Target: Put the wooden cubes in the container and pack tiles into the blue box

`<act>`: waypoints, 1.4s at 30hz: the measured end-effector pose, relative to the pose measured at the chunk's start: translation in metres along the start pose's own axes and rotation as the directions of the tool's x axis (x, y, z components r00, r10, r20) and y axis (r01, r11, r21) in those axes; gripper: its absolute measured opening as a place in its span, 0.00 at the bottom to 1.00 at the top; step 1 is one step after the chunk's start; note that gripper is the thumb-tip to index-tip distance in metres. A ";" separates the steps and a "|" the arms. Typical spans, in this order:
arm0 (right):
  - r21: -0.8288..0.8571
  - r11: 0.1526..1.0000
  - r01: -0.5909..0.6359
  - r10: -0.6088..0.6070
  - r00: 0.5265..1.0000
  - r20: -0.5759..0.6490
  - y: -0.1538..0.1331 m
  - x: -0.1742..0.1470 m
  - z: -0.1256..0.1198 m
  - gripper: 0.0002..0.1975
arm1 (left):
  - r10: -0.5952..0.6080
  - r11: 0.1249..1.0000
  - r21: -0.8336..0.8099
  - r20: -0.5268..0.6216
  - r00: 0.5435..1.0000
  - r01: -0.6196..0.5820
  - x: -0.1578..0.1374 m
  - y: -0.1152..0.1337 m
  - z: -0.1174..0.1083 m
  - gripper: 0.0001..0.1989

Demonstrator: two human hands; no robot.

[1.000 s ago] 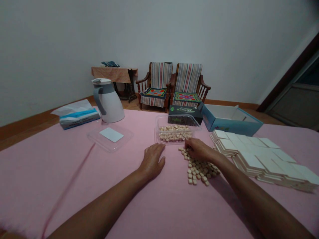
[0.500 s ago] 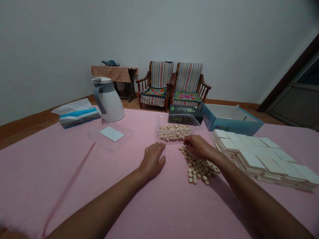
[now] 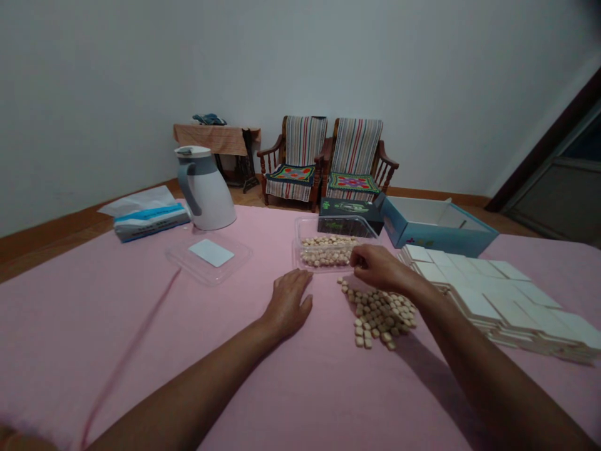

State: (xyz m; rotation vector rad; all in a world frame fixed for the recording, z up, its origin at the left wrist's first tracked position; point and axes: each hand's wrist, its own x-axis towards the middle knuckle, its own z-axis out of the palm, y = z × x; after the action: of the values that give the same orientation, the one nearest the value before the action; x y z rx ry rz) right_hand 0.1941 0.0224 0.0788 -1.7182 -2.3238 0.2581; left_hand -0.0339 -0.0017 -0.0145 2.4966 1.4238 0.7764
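Note:
My left hand [image 3: 287, 302] rests flat on the pink cloth, fingers stretched toward the clear plastic container [image 3: 300, 230]. Wooden cubes [image 3: 327, 252] fill the bottom of that container. At its near right corner hovers my right hand [image 3: 375, 268], fingers curled and pinched together; whatever they hold is hidden. Below that hand lies a loose pile of small wooden cubes [image 3: 380, 313], spread over the cloth.
Stacked white tiles [image 3: 488, 282] lie on the right, with an open blue box [image 3: 436, 225] and a black box [image 3: 350, 214] behind. On the left are a clear lid [image 3: 239, 254] bearing a white card [image 3: 211, 252], a thermos jug [image 3: 211, 194] and a tissue pack [image 3: 151, 222].
My right hand has lifted from the pile and moved slightly up and forward, toward the container's right corner. My left hand has stayed in place.

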 end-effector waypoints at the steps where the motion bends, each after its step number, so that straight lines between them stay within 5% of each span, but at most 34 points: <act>1: 0.022 1.000 0.003 -0.001 0.997 -0.077 0.000 0.002 -0.007 0.07 | 0.002 1.000 -0.001 0.000 1.000 -0.002 0.000 0.000 0.000 0.23; 4: 0.072 0.997 -0.002 0.029 0.924 -0.381 0.001 0.007 -0.019 0.08 | 0.007 1.000 -0.006 -0.008 1.000 -0.007 0.000 -0.001 0.000 0.22; 6: 0.073 0.997 0.011 0.022 0.897 -0.442 0.000 0.008 -0.015 0.08 | 0.008 1.000 -0.010 -0.013 1.000 -0.008 0.000 0.000 0.000 0.23; 9: 0.047 0.998 0.051 -0.042 0.981 -0.189 -0.003 0.004 0.006 0.06 | 0.006 1.000 -0.013 -0.014 1.000 -0.007 -0.001 0.000 -0.001 0.23; 12: -0.009 1.000 0.023 -0.023 0.999 0.025 -0.010 -0.001 0.031 0.07 | 0.012 1.000 -0.011 -0.016 1.000 -0.012 -0.001 0.000 0.000 0.23; 17: -0.119 0.992 -0.040 0.044 0.999 0.027 -0.019 -0.005 0.052 0.10 | 0.009 1.000 -0.004 -0.010 1.000 -0.009 -0.001 -0.001 0.000 0.22; 21: -0.073 0.997 -0.014 0.013 1.000 -0.009 -0.017 -0.006 0.042 0.08 | 0.000 1.000 -0.004 0.006 1.000 0.000 -0.001 0.001 -0.002 0.22; 26: 0.093 0.991 0.091 -0.069 0.975 -0.213 -0.009 0.002 0.008 0.10 | -0.001 1.000 -0.005 0.006 1.000 0.001 0.000 0.002 -0.002 0.23; 31: 0.145 0.986 0.079 0.008 0.856 -0.518 -0.006 0.008 -0.007 0.13 | 0.004 1.000 -0.005 0.003 1.000 -0.004 0.000 0.000 -0.001 0.23; 33: 0.118 0.990 0.077 -0.022 0.910 -0.415 -0.007 0.004 -0.002 0.10 | 0.006 1.000 -0.006 0.005 1.000 -0.006 -0.001 0.000 -0.002 0.22; 36: 0.007 1.000 0.007 -0.006 0.996 -0.094 -0.010 -0.005 0.015 0.07 | 0.011 1.000 -0.008 0.004 1.000 -0.011 0.000 0.001 -0.002 0.22; 38: -0.097 0.993 -0.068 0.072 0.996 0.043 -0.013 -0.009 0.029 0.07 | 0.013 1.000 -0.010 -0.007 1.000 -0.013 0.000 0.001 -0.002 0.22; 42: -0.190 0.973 -0.129 0.144 0.987 0.067 -0.017 -0.013 0.046 0.10 | 0.020 1.000 -0.014 -0.022 1.000 -0.021 0.000 -0.001 -0.001 0.22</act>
State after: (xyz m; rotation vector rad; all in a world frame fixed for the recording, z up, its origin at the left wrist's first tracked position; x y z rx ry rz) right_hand 0.1680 0.0053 0.0384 -1.9956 -2.3543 0.1415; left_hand -0.0349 -0.0017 -0.0145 2.5039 1.3971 0.8167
